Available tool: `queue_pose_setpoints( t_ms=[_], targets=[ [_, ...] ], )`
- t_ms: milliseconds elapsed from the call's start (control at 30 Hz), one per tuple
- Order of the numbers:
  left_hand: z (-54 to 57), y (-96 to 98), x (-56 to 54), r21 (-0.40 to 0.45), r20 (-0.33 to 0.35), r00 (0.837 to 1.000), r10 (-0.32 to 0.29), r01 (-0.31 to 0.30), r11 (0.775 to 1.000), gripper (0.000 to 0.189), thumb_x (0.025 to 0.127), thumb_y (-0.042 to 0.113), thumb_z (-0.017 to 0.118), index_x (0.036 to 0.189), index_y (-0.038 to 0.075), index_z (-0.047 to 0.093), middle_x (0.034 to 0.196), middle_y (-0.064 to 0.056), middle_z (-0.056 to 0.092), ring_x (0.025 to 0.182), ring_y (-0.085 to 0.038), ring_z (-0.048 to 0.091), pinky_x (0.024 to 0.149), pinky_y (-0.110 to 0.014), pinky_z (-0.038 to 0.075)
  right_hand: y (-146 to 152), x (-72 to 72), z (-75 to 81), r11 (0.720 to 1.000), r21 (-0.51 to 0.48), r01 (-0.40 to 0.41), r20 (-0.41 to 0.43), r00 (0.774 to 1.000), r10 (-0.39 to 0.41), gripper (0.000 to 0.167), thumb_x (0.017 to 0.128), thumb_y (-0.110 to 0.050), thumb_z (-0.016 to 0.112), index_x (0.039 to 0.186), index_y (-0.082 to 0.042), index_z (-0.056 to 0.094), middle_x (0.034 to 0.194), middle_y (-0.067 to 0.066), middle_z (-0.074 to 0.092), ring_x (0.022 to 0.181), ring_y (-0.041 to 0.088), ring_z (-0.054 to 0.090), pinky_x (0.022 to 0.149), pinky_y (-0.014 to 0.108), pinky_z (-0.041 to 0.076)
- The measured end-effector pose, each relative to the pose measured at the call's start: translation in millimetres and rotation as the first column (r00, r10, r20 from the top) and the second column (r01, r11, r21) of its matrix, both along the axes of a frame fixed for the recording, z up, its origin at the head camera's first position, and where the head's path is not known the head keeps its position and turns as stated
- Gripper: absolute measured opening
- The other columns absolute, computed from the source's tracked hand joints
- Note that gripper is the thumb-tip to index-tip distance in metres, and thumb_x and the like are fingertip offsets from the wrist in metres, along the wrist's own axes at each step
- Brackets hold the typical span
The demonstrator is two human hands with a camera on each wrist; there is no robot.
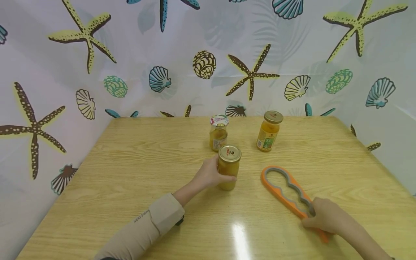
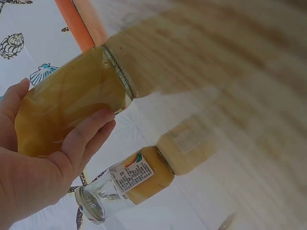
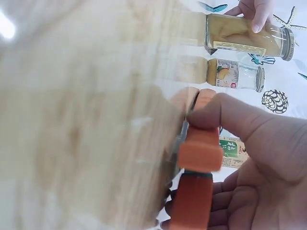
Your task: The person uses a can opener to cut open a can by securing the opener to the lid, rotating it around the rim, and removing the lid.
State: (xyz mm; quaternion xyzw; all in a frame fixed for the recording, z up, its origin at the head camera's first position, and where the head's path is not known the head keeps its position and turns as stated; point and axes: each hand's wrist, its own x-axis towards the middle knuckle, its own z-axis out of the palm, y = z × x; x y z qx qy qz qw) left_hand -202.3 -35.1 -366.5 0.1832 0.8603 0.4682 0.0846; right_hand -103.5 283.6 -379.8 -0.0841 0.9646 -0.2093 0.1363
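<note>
ok, l hand (image 1: 212,173) grips upright jar (image 1: 229,167) round its side, thumb in front; long axis vertical, gold lid (image 1: 229,153) up, clear above the grip. r hand (image 1: 325,216) holds orange tool (image 1: 282,198) nr handle end, thumb on top; loop part sticks out past fingers, long axis diagonal, pointing fwd + l. patterned-lid jar (image 1: 219,136) & green-label jar (image 1: 268,133) stand behind on table (image 1: 146,151).

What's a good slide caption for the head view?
A gold-lidded jar in the left grip, an orange tool in the right grip, a patterned-lid jar and green-labelled jar beyond.
</note>
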Motion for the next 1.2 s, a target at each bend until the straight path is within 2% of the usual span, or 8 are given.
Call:
queue_pose_setpoints(
  t_ms=[133,300,433,567,667,900,1033,1200],
  targets=[
    [-0.8,0.0,-0.1,-0.002,0.006,1.000,-0.003,0.004,1.000,0.070,0.067,0.026,0.079,0.125,0.008,0.045,0.120,-0.007,0.053,0.109,-0.021,0.050,0.091,-0.035,0.040,1.4,0.6,-2.3,1.000,0.008,0.004,-0.044,0.999,-0.004,0.034,0.068,-0.014,0.071,0.069,-0.003,0.039,0.054,-0.001,0.035,0.042,0.006,0.029,0.040,0.012,0.020],
    [-1.7,0.0,-0.8,-0.003,0.004,1.000,-0.002,0.002,1.000,0.069,0.067,0.027,0.079,0.124,0.008,0.045,0.120,-0.007,0.054,0.108,-0.021,0.051,0.090,-0.035,0.040,2.7,-1.2,-4.7,0.999,-0.006,-0.041,-0.123,0.992,0.040,0.034,0.070,-0.008,0.070,0.073,-0.001,0.038,0.052,-0.002,0.036,0.038,0.003,0.030,0.037,0.012,0.022],
    [-1.2,0.0,-0.9,-0.008,0.006,1.000,0.004,-0.004,1.000,0.070,0.067,0.027,0.079,0.124,0.008,0.045,0.120,-0.007,0.054,0.108,-0.020,0.051,0.090,-0.035,0.040,1.8,-3.4,-4.3,0.995,0.042,-0.089,-0.255,0.962,0.097,0.031,0.071,-0.001,0.067,0.077,0.000,0.037,0.053,-0.003,0.035,0.039,0.002,0.029,0.036,0.013,0.022],
    [-0.4,-0.5,0.0,-0.005,0.006,1.000,0.007,-0.007,1.000,0.069,0.066,0.027,0.080,0.124,0.009,0.045,0.119,-0.007,0.054,0.107,-0.020,0.051,0.090,-0.034,0.041,-3.5,-4.9,-1.3,0.990,0.134,-0.039,-0.341,0.936,0.083,0.025,0.070,-0.003,0.064,0.077,0.000,0.040,0.052,-0.002,0.035,0.039,0.005,0.029,0.035,0.015,0.022],
    [-0.5,-0.6,0.1,-0.005,0.002,1.000,0.005,-0.005,1.000,0.069,0.066,0.028,0.080,0.123,0.009,0.046,0.118,-0.007,0.055,0.107,-0.021,0.052,0.090,-0.035,0.041,-7.0,-6.6,0.5,0.988,0.152,0.000,-0.336,0.941,0.051,0.023,0.071,-0.005,0.064,0.076,0.002,0.042,0.051,-0.001,0.036,0.038,0.008,0.031,0.033,0.017,0.024],
    [-1.3,-1.1,0.0,-0.003,0.012,1.000,0.007,-0.007,1.000,0.070,0.067,0.026,0.079,0.125,0.010,0.045,0.120,-0.006,0.054,0.109,-0.020,0.050,0.091,-0.035,0.039,-12.1,-17.7,15.2,0.998,0.057,0.031,-0.182,0.983,-0.020,0.031,0.077,-0.010,0.062,0.088,0.013,0.045,0.059,0.004,0.044,0.045,0.013,0.041,0.038,0.023,0.035],
    [-3.3,-0.2,-1.0,0.004,0.023,1.000,0.011,-0.011,1.000,0.070,0.066,0.026,0.080,0.125,0.010,0.045,0.121,-0.006,0.053,0.109,-0.020,0.050,0.091,-0.034,0.039,-18.5,-22.3,21.1,1.000,-0.006,0.010,-0.205,0.979,-0.011,0.042,0.077,-0.011,0.064,0.100,0.018,0.043,0.062,0.005,0.047,0.046,0.013,0.043,0.038,0.023,0.036],
    [-4.0,0.1,-1.1,0.008,0.021,1.000,0.010,-0.011,1.000,0.070,0.066,0.025,0.080,0.124,0.011,0.045,0.121,-0.005,0.053,0.109,-0.019,0.050,0.091,-0.034,0.039,-32.5,-27.8,24.9,0.998,-0.061,-0.020,-0.274,0.962,0.003,0.055,0.078,-0.011,0.066,0.116,0.013,0.034,0.059,0.003,0.047,0.043,0.010,0.041,0.036,0.021,0.034]
  ],
)
